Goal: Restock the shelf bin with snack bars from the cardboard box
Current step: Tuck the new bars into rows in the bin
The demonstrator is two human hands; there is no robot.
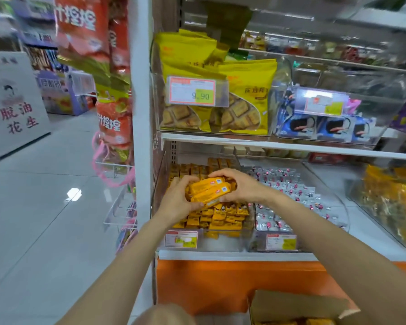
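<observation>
White shelf (pixel 220 255), clear bin (pixel 217 242) holding snack bars (pixel 223 219), candy bin (pixel 258 241) beside

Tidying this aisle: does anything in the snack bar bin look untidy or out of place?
Nothing spilled or damaged. Only the snack bars at the front of the bin lie jumbled, while the back ones stand in neat rows.

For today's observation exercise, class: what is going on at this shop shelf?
A person is restocking a shop shelf. The left hand and the right hand grip a bundle of yellow snack bars between them, over the clear shelf bin, which already holds many of the same bars. The open cardboard box sits below, with more yellow packs showing inside.
</observation>
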